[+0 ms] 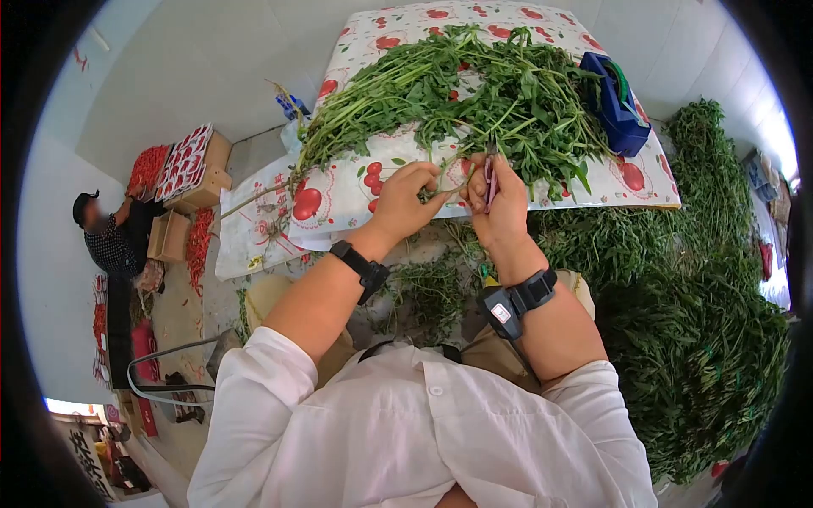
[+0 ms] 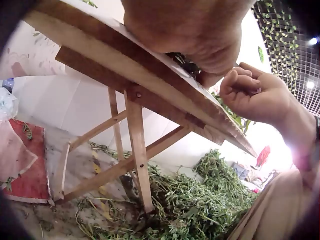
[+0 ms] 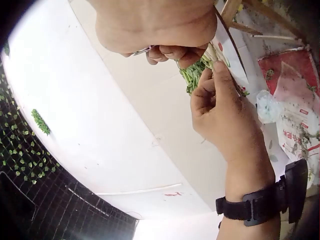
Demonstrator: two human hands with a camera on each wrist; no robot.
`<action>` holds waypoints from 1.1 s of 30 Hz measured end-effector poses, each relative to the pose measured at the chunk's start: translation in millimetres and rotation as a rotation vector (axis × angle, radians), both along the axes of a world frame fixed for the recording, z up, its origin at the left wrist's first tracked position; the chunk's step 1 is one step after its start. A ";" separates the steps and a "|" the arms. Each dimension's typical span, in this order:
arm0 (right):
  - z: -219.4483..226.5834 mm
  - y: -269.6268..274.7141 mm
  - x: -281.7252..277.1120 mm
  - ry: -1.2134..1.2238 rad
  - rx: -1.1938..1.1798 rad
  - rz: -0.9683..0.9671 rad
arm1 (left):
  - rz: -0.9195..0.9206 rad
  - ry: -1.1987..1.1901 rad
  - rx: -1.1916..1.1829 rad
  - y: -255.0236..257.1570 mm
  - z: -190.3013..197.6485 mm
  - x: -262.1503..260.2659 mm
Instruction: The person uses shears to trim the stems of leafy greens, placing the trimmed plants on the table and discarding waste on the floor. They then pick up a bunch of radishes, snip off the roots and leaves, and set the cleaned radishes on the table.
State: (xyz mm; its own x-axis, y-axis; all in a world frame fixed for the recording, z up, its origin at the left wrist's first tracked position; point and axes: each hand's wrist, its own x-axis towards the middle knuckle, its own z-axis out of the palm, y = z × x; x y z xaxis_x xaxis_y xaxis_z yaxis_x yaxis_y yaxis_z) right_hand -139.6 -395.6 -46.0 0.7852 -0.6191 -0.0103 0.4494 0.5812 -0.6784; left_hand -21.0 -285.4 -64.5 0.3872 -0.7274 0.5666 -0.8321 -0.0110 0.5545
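Over the near edge of a fruit-patterned table point(image 1: 339, 199), the left hand point(image 1: 408, 201) pinches thin green stems point(image 1: 449, 173). The right hand point(image 1: 501, 203), just beside it, has its fingers curled round a small purple-handled tool point(image 1: 491, 182) whose tip points away from the body. Behind both hands lies a wide heap of leafy green stalks point(image 1: 525, 102). In the right wrist view the left hand point(image 3: 225, 110) holds pale stems between thumb and fingers. The left wrist view shows the right hand point(image 2: 260, 95) with curled fingers; the tool is mostly hidden there.
A blue box point(image 1: 622, 123) stands at the table's right end. Large piles of greens point(image 1: 694, 339) cover the floor on the right. One long stalk point(image 1: 254, 201) sticks out past the table's left edge. Another person point(image 1: 114, 241) sits at far left near red items and boxes.
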 end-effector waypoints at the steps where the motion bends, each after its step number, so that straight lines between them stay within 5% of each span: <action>1: -0.1 -0.4 -0.1 -0.001 0.000 0.000 | -0.010 0.004 -0.004 0.0 0.3 -1.0; 7: 1.1 5.6 -3.6 -0.038 -0.016 -0.013 | -0.083 -0.014 -0.021 8.5 5.2 4.9; 14: -0.1 8.2 -4.8 -0.021 -0.170 -0.032 | -0.084 -0.202 0.269 26.6 31.7 19.8; 21: 19.6 -32.0 -8.4 0.721 -0.990 -0.527 | 0.024 -0.261 0.463 35.6 33.6 27.5; 24: 1.8 -44.0 -7.6 0.811 -1.355 -0.639 | 0.102 -0.295 0.502 33.4 37.6 27.5; 30: 3.1 -36.0 -5.7 0.934 -1.327 -0.481 | 0.151 -0.289 0.476 14.7 36.3 30.9; 33: 0.9 -35.3 -2.7 0.683 -1.169 -0.563 | 0.161 -0.266 0.464 1.6 26.9 34.7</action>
State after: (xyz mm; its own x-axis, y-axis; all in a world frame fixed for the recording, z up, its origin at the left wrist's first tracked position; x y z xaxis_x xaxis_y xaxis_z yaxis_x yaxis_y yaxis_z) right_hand -142.3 -430.9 -45.0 0.4907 -0.7526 0.4392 -0.1691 -0.5767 -0.7993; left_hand 13.7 -283.7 -37.6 0.4014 -0.8674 0.2942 -0.9104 -0.3427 0.2319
